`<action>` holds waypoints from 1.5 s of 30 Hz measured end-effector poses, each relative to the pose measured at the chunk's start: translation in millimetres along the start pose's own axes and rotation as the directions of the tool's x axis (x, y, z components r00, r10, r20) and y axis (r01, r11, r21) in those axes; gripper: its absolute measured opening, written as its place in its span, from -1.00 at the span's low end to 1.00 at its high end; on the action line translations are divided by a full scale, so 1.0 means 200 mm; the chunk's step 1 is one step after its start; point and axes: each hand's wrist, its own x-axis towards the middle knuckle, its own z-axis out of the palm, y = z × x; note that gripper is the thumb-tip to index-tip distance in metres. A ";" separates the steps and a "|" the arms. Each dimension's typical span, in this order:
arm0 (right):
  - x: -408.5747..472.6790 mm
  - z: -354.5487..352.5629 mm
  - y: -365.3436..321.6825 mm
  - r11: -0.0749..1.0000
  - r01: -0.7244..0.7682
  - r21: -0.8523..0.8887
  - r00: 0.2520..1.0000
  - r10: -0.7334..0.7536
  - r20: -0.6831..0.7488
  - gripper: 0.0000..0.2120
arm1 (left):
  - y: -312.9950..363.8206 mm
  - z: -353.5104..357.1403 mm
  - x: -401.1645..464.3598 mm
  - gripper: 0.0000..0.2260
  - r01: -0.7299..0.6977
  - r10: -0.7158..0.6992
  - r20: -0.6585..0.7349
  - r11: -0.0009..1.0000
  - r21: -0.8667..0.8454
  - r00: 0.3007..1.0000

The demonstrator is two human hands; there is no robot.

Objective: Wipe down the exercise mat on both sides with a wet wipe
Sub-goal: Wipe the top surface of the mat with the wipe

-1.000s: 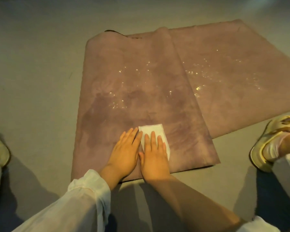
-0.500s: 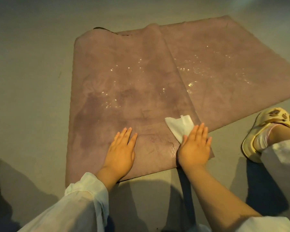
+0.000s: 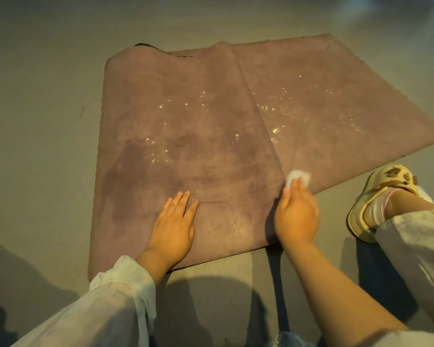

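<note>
Now the floor [image 3: 43, 101] lies grey left of the mat [image 3: 186, 116], with dark shadow off the mat's near left corner. The mat is dusky purple and lies flat on the floor, one panel folded over another so that a crease runs from its far edge down toward its near right corner. Wet streaks and small glints of moisture show across its middle. At the mat's near edge a white sleeve [image 3: 115, 296] leads to the left hand [image 3: 172, 227], which lies palm down on the mat with fingers straight and slightly spread, pressing it flat. Right of that, at the near end of the crease, the right hand [image 3: 297, 214] is blurred; its fingers reach forward over a crumpled white wipe [image 3: 298, 176] and press it against the mat. Whether the thumb curls under the wipe cannot be told. Right of the mat, a pale sandal [image 3: 383, 194] stands on the floor just beside the mat's edge.
</note>
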 end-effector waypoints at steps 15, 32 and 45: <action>-0.16 0.18 0.18 0.952 0.114 -0.284 0.949 -0.020 0.314 -0.36 | -0.02 0.03 0.01 -0.53 -0.036 0.038 -0.051 0.998 0.042 0.998; -0.30 0.34 -0.26 0.951 0.309 0.007 0.842 -0.277 0.463 -0.50 | -0.10 0.00 -0.02 -0.63 0.070 -0.115 -0.111 0.934 -0.351 0.987; -0.59 0.35 -0.53 0.736 0.663 0.136 0.638 -0.651 0.411 -0.55 | -0.46 -0.11 -0.25 -0.69 0.477 -0.572 -0.154 0.781 -0.404 0.806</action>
